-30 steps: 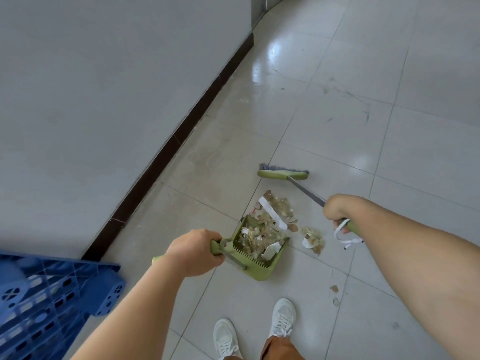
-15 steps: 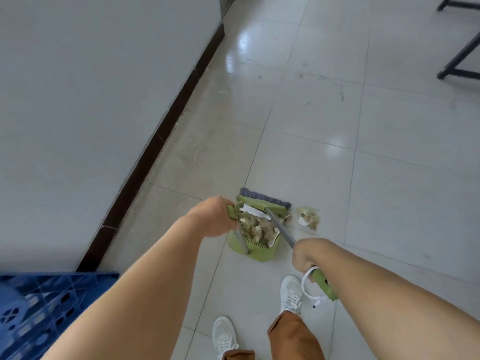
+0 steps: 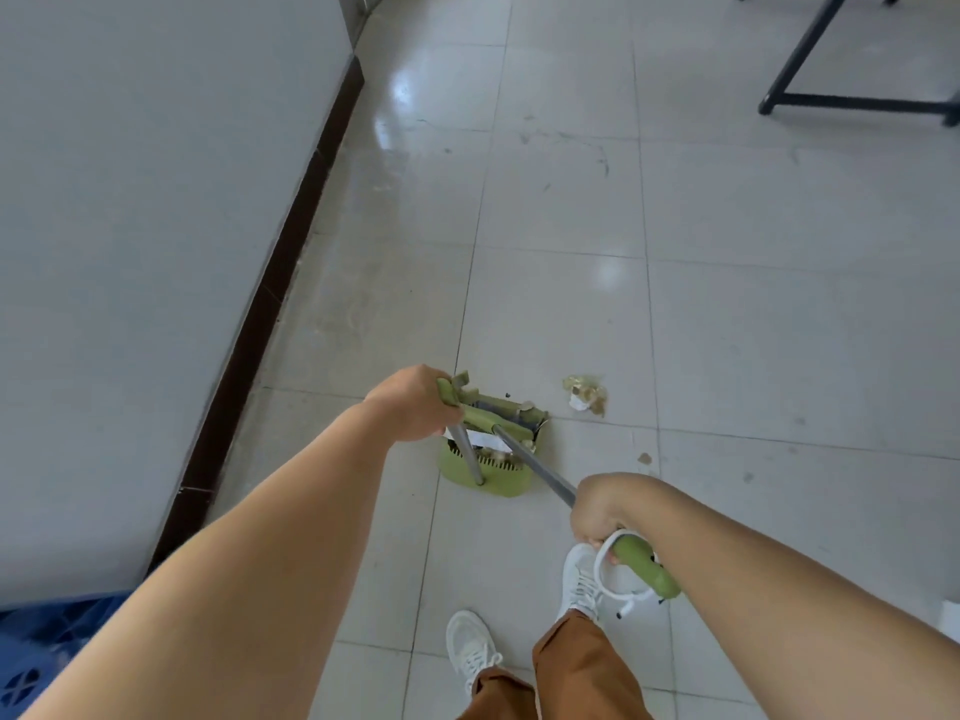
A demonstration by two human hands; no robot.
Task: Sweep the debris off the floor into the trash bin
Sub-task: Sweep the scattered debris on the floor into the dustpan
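A green dustpan (image 3: 488, 472) stands on the tiled floor just ahead of my feet, tipped up, with paper and dry scraps inside. My left hand (image 3: 413, 407) grips the top of its handle. My right hand (image 3: 602, 506) grips the green broom's grey shaft (image 3: 535, 467) near its green end with a white loop. The broom head (image 3: 493, 415) rests in the dustpan's mouth. A small debris pile (image 3: 584, 394) lies on the floor to the right of the dustpan, and one crumb (image 3: 644, 458) sits nearer me. No trash bin is in view.
A grey wall with a dark baseboard (image 3: 270, 283) runs along the left. A blue plastic crate (image 3: 47, 652) is at the lower left. Black furniture legs (image 3: 795, 70) stand at the far right. My white shoes (image 3: 470, 649) are below the dustpan.
The broom head was pulled back from the floor beyond the debris into the dustpan. The dustpan tipped more upright. My right hand drew back toward my body.
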